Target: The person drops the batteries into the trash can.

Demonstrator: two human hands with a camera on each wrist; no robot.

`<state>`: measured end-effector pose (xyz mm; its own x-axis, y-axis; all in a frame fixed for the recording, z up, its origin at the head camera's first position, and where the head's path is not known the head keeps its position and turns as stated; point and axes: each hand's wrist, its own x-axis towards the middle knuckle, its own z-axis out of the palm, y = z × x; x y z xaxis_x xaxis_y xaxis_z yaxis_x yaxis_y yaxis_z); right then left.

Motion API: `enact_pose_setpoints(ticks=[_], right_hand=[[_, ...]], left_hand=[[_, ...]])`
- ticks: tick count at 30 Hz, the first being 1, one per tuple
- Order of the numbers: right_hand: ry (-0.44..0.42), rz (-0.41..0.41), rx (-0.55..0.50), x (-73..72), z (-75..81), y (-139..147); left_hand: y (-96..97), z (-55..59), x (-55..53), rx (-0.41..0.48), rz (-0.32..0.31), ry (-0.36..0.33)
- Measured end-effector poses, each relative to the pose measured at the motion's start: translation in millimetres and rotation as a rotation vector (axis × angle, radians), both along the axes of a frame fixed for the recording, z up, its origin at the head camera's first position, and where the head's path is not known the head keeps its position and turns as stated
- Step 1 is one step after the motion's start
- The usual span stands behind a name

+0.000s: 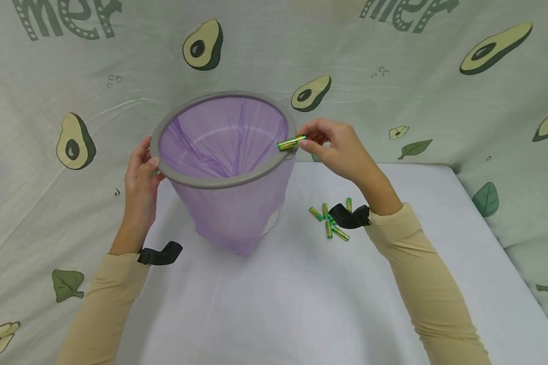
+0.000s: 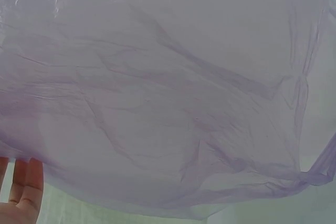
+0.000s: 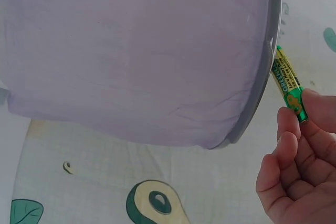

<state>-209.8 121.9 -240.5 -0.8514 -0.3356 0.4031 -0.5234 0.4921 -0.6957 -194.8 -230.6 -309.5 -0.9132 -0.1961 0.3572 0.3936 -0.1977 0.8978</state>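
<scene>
A trash bin with a grey rim (image 1: 189,183) stands on the table, with a purple plastic bag (image 1: 228,213) lining it and hanging over its outside. My left hand (image 1: 141,175) holds the bin at the left side of its rim; its fingers touch the bag (image 2: 157,119) in the left wrist view. Between the thumb and fingers of my right hand (image 1: 331,144) is a green and gold battery (image 1: 288,143). The battery's far end reaches over the right side of the rim; the right wrist view shows this battery (image 3: 289,82) beside the rim (image 3: 262,72).
Several similar batteries (image 1: 329,229) lie loosely grouped on the white table (image 1: 255,309), right of the bin and partly behind the black right wrist camera (image 1: 347,217). A cloth printed with avocados (image 1: 203,45) hangs behind the table and at its sides.
</scene>
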Motion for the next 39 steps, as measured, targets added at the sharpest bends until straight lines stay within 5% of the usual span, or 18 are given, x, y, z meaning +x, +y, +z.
enact_pose_setpoints(ticks=[21,32,39], right_hand=[[0.181,0.14,0.206,-5.3,15.3,-44.8],[0.099,0.146,0.343,-28.2,40.6,-76.6],[0.102,0.1,0.266,-42.8,58.6,-88.1]], left_hand=[[0.6,1.7,1.6,0.001,-0.006,0.014],[1.3,1.4,0.5,0.006,0.0,0.021],[0.7,-0.7,0.0,0.005,0.003,0.022]])
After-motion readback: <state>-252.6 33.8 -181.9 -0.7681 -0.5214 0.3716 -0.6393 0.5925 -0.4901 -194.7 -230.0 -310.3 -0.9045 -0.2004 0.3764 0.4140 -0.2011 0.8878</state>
